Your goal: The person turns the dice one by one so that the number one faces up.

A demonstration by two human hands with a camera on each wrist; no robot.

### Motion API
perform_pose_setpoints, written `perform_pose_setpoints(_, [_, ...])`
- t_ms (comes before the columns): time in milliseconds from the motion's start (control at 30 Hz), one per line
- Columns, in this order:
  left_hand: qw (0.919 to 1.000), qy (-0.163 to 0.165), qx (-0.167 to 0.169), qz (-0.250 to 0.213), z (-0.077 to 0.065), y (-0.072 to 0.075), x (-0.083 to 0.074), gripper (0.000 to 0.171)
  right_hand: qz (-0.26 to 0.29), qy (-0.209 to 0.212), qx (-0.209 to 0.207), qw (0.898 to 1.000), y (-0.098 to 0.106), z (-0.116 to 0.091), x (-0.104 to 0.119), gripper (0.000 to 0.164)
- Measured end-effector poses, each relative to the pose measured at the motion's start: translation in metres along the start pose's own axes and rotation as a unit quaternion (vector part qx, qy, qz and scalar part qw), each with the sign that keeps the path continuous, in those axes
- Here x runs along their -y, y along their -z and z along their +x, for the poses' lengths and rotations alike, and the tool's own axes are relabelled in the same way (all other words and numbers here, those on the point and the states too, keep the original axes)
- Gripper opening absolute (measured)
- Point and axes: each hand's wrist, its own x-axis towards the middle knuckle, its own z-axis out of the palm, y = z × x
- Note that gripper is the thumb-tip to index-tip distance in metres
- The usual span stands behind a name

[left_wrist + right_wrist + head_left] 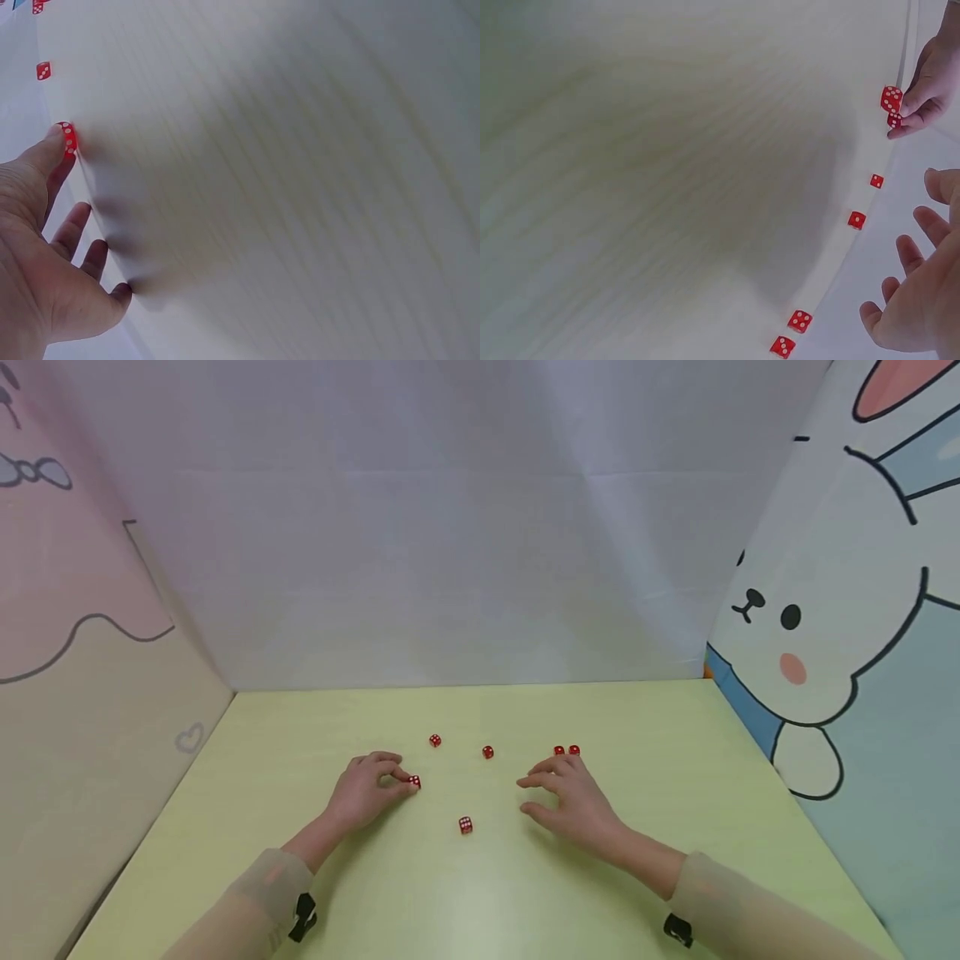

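Between its thumb and index finger my left hand [370,789] pinches a red die [415,782] with white pips, low at the tabletop. The left wrist view shows the same die [68,139] at the thumb tip. My right hand [568,802] hovers over the table with fingers spread and slightly bent, holding nothing. Just beyond its fingers sit two red dice side by side, the left die [558,750] and the right die [574,750]. Another die [466,825] lies between the hands, nearer to me. Farther back are a die [435,740] and a die [488,752].
The pale yellow tabletop [600,902] meets a white back wall [450,568]. A panel with a rabbit drawing [825,635] stands on the right, and a pink and cream panel [90,735] on the left.
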Motion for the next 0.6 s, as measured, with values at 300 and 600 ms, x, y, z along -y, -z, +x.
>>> perform_pose_setpoints(300, [1.0000, 0.001, -0.004, 0.007, -0.002, -0.005, 0.001, 0.019, 0.009, 0.016, 0.040, 0.999, -0.019, 0.003, 0.016, 0.029])
perform_pose_setpoints(600, [0.9998, 0.009, 0.003, 0.016, -0.002, -0.005, 0.001, 0.019, 0.001, 0.027, 0.081, 0.996, -0.038, 0.012, 0.028, 0.026])
